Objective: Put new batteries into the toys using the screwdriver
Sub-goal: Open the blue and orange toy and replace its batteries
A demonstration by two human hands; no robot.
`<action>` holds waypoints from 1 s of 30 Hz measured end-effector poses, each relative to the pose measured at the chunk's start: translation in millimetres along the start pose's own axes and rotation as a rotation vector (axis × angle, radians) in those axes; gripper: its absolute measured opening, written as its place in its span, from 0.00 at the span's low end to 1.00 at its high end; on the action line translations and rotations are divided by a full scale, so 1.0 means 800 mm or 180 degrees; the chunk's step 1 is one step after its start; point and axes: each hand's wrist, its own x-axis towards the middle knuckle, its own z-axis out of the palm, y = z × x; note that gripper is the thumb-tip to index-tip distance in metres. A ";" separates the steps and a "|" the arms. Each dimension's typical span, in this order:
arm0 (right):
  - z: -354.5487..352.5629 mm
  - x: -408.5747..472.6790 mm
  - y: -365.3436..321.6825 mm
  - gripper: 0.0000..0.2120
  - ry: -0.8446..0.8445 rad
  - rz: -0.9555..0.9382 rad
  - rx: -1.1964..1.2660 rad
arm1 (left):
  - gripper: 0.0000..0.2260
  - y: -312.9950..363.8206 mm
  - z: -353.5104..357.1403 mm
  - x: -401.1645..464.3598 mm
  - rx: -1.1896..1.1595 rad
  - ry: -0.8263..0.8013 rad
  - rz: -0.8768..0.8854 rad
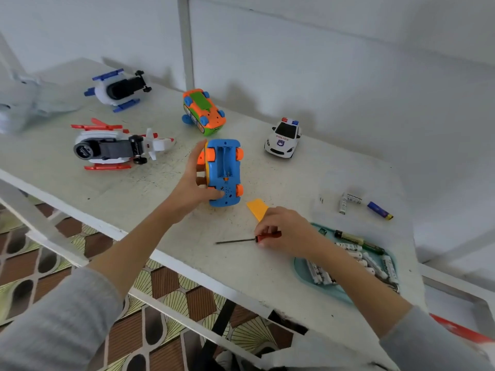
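1. Fingers of the right hand (281, 231) curl around the red handle of the screwdriver (249, 239), which lies on the table (267, 277); the left hand (195, 180) grips the blue toy car (224, 172) upside down, its battery bay open and empty.
2. Judging by the loose yellow cover (257, 208), the next step is loading cells from the teal tray (302, 266) just beside the right wrist.
3. Park the screwdriver clear of the near table edge, which is close.
4. Open room lies between car and tray; the police car (283, 139) sits well apart.
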 end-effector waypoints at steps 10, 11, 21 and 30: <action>-0.065 -0.059 0.016 0.06 0.0501 0.0525 0.0285 | 0.42 -0.011 0.028 -0.003 0.0036 0.0173 0.0339; -0.070 -0.068 0.019 0.06 0.0447 0.0589 0.0277 | 0.42 -0.013 0.030 -0.002 0.0053 0.0212 0.0393; -0.071 -0.134 0.033 0.26 -0.0582 0.1052 -0.0199 | 0.40 -0.018 0.040 -0.007 0.0134 0.0461 0.0494; -0.053 -0.139 0.029 0.22 0.0050 0.1119 0.0459 | 0.40 -0.019 0.039 -0.009 0.0123 0.0548 0.0481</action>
